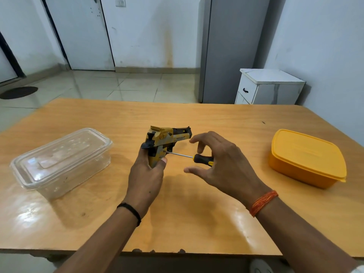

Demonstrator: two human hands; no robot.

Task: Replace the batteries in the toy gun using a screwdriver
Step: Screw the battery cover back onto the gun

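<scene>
My left hand grips the handle of a yellow and black toy gun and holds it upright above the middle of the table, barrel pointing right. A screwdriver with a black and yellow handle lies level in the air, its metal tip against the right side of the gun's grip. My right hand holds the rear of the screwdriver handle loosely. Its index finger and thumb are spread away from the handle. The handle's end is hidden inside the hand.
A clear lidded plastic box stands on the left of the wooden table. A closed yellow lidded box stands on the right. Beyond the table are a tiled floor, a grey fridge and a small white cabinet.
</scene>
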